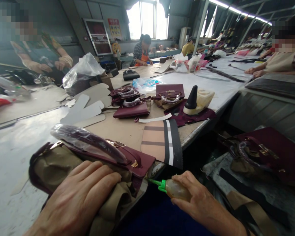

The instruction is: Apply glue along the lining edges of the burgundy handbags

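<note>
A maroon handbag (142, 161) with gold hardware and a plastic-wrapped handle (88, 142) lies at the table's near edge. Its olive-brown lining (115, 200) is pulled out toward me. My left hand (88, 190) presses down on the lining, fingers together and curved around the fabric; the thumb is hidden. In my right hand (194, 193) is a squeeze bottle (178, 190) of amber liquid with a green nozzle. The nozzle tip points left, at the open corner of the bag; whether it touches is hard to tell.
Behind the bag lie a checked panel (153, 139), pale pattern pieces (88, 111), more maroon bags (132, 108) and a black cone-topped container (191, 98). Another maroon bag (267, 154) sits on a lower surface at right. Other people work around the tables.
</note>
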Motion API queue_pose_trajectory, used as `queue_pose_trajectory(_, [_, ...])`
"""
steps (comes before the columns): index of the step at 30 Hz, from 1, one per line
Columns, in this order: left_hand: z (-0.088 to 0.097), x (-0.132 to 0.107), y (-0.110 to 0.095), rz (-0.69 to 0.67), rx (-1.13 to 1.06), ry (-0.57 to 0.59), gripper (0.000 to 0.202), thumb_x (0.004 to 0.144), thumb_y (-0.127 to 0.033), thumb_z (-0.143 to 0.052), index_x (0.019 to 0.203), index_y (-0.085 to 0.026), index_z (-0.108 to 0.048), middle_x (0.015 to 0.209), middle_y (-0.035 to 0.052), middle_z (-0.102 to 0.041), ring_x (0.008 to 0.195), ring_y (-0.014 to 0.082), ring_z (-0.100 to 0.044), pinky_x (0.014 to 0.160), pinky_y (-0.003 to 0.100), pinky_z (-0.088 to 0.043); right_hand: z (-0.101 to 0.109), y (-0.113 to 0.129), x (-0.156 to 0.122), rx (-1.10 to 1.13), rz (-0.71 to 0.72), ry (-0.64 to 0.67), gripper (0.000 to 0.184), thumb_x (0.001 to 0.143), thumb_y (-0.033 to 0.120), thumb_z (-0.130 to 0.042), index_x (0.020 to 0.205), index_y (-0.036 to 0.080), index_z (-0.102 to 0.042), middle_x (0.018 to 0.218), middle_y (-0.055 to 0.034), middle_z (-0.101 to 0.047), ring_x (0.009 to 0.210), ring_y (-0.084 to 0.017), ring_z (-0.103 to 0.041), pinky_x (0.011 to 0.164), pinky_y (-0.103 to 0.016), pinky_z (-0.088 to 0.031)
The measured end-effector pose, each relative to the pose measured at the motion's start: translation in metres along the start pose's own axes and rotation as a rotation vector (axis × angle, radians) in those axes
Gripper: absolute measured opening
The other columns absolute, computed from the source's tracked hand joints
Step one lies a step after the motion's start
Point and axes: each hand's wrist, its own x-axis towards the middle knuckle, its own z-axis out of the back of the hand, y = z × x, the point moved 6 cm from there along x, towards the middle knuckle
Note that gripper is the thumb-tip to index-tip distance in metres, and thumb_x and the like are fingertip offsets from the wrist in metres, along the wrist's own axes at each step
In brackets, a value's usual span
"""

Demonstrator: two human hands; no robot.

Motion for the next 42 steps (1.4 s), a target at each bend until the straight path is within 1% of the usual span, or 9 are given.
queue_pose_trajectory(4, [0.003, -0.003, -0.001, -0.029, -0.025, 0.033, 0.027, 0.09, -0.016, -0.026, 0.104, -0.018, -0.049, 0.09, 0.0064, -0.059, 0.09, 0.0204, -0.053, 0.083, 0.035, -0.039, 0.0, 0.001, -0.002, 0.041, -0.063, 0.059, 0.038, 0.074, 0.015, -0.06, 0.111, 0.024, -0.057, 0.101, -0.0019, -0.053, 0.091, -0.017, -0.059, 0.086, -0.03, -0.049])
queue_pose_trajectory(9, [0.008, 0.003, 0.002, -0.125, -0.01, 0.091, 0.026, 0.095, -0.02, -0.028, 0.104, -0.014, -0.052, 0.085, 0.0067, -0.058, 0.081, 0.0186, -0.051, 0.074, 0.034, -0.036, 0.014, 0.0, 0.003, 0.019, -0.124, 0.033, 0.037, 0.074, 0.023, -0.061, 0.111, 0.023, -0.057, 0.105, -0.0029, -0.054, 0.098, -0.019, -0.057, 0.092, -0.031, -0.046])
queue_pose_trajectory(15, [0.003, 0.034, 0.009, -0.325, 0.081, 0.026, 0.019, 0.093, -0.014, -0.034, 0.097, -0.009, -0.052, 0.08, 0.0057, -0.056, 0.071, 0.0157, -0.046, 0.068, 0.031, -0.035, 0.028, 0.005, 0.008, 0.048, -0.162, -0.012, 0.037, 0.075, 0.025, -0.06, 0.112, 0.024, -0.055, 0.107, -0.003, -0.054, 0.099, -0.019, -0.056, 0.091, -0.029, -0.045])
queue_pose_trajectory(20, [-0.005, 0.06, 0.014, -0.406, 0.139, -0.071, 0.016, 0.092, -0.015, -0.037, 0.095, -0.008, -0.052, 0.078, 0.0067, -0.056, 0.069, 0.0173, -0.045, 0.064, 0.032, -0.035, 0.032, 0.008, 0.015, 0.085, -0.165, -0.04, 0.037, 0.074, 0.023, -0.059, 0.111, 0.023, -0.055, 0.107, -0.0025, -0.053, 0.098, -0.018, -0.057, 0.089, -0.028, -0.045])
queue_pose_trajectory(23, [-0.008, 0.064, 0.014, -0.426, 0.163, -0.087, 0.016, 0.093, -0.016, -0.037, 0.095, -0.009, -0.052, 0.078, 0.007, -0.057, 0.069, 0.0178, -0.046, 0.064, 0.032, -0.035, 0.035, 0.008, 0.021, 0.085, -0.154, -0.076, 0.037, 0.074, 0.023, -0.059, 0.111, 0.022, -0.055, 0.105, -0.0024, -0.052, 0.097, -0.017, -0.057, 0.089, -0.027, -0.045])
queue_pose_trajectory(26, [-0.013, 0.056, 0.015, -0.419, 0.118, -0.101, 0.018, 0.093, -0.016, -0.036, 0.095, -0.01, -0.053, 0.077, 0.0065, -0.057, 0.069, 0.0172, -0.048, 0.065, 0.032, -0.036, 0.034, 0.006, 0.026, 0.069, -0.147, -0.104, 0.039, 0.074, 0.023, -0.06, 0.112, 0.022, -0.055, 0.103, -0.0024, -0.052, 0.094, -0.017, -0.058, 0.087, -0.028, -0.045])
queue_pose_trajectory(29, [-0.017, 0.04, 0.021, -0.32, 0.051, -0.09, 0.021, 0.094, -0.015, -0.032, 0.096, -0.01, -0.053, 0.079, 0.0064, -0.057, 0.072, 0.0159, -0.049, 0.068, 0.03, -0.037, 0.027, 0.003, 0.027, 0.057, -0.153, -0.082, 0.04, 0.073, 0.02, -0.06, 0.113, 0.021, -0.055, 0.103, -0.0027, -0.051, 0.092, -0.018, -0.058, 0.086, -0.029, -0.046])
queue_pose_trajectory(34, [-0.017, 0.01, 0.025, -0.211, 0.067, -0.002, 0.022, 0.096, -0.017, -0.03, 0.101, -0.011, -0.051, 0.087, 0.0062, -0.058, 0.083, 0.0156, -0.051, 0.077, 0.029, -0.038, 0.017, 0.001, 0.026, 0.058, -0.149, -0.029, 0.041, 0.073, 0.018, -0.06, 0.113, 0.02, -0.055, 0.102, -0.0033, -0.05, 0.092, -0.018, -0.057, 0.087, -0.031, -0.046])
queue_pose_trajectory(42, [-0.018, -0.007, 0.028, -0.173, 0.057, -0.019, 0.026, 0.096, -0.022, -0.029, 0.103, -0.011, -0.052, 0.089, 0.0076, -0.06, 0.089, 0.0182, -0.052, 0.084, 0.031, -0.038, 0.029, -0.006, 0.049, -0.034, -0.127, -0.131, 0.038, 0.077, 0.025, -0.063, 0.113, 0.021, -0.053, 0.103, -0.0036, -0.05, 0.095, -0.02, -0.057, 0.092, -0.034, -0.044])
